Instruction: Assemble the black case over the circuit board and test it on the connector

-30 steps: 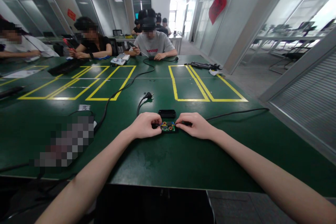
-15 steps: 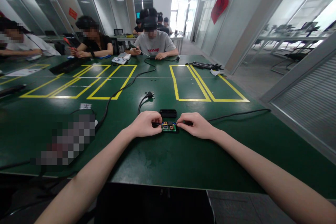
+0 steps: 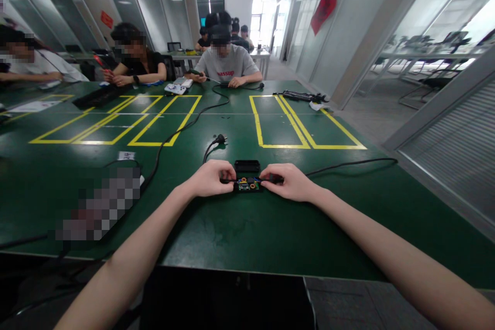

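In front of me on the green table lies a small green circuit board (image 3: 244,186) with copper-wound ring coils and blue and yellow wires. It sits in a shallow black case half, mostly hidden beneath it. My left hand (image 3: 209,178) pinches the black cable at the board's left end. At the right end my right hand (image 3: 292,182) has its fingers closed on the other black cable (image 3: 351,163), which runs off to the right. Just beyond the board rests another open black case half (image 3: 247,166), untouched. Behind my left hand a black plug (image 3: 220,139) lies on its cord.
A blurred-out long object (image 3: 100,203) lies at the left, with a white tag (image 3: 126,155) near it. A long black cable (image 3: 162,147) crosses the table. Yellow tape outlines (image 3: 284,147) mark the surface. Across the table a co-worker (image 3: 228,62) handles a tool.
Both hands have shifted slightly up and away from me, the left also a little left. More black cable shows between the fingers of my right hand. The board stays between them.
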`<state>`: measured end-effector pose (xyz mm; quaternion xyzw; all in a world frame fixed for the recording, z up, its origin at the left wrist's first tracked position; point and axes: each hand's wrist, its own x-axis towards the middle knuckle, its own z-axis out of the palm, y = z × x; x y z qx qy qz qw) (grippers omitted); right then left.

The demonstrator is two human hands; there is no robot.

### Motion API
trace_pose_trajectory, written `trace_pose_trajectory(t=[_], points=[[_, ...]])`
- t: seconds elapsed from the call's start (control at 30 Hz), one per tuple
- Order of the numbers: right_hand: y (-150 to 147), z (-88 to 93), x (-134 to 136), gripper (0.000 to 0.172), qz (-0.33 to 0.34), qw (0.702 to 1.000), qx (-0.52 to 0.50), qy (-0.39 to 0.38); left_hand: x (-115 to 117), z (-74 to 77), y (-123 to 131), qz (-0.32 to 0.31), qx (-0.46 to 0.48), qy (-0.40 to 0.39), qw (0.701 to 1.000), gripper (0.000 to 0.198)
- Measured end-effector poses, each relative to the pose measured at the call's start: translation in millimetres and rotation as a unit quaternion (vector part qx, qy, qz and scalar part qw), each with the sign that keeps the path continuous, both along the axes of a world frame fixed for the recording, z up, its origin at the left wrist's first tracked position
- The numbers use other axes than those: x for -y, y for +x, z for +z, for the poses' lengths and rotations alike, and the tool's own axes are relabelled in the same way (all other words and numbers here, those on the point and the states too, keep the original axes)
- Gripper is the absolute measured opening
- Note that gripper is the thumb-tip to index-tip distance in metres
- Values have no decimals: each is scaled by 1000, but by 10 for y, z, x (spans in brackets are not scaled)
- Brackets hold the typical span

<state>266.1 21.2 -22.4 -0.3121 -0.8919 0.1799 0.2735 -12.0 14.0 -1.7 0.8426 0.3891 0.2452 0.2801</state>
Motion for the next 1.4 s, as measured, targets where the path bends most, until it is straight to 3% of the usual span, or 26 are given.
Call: trace_pose_trajectory(t=[0.3,0.83,1.2,1.4], points=[[42,-12,-11,5,32,999,-26,-18,0,-18,-9,6,-1,-22,1000,7],[49,79,-24,14,62,998,1,-29,9,-14,11,-20,-22,-1,1000,10],[34,29,-5,6,55,998,29,1,25,-18,35,-5,-24,29,999,10],[45,-5,-20,3,55,998,18,27,30,-5,24,4,-5,7,1000,4]])
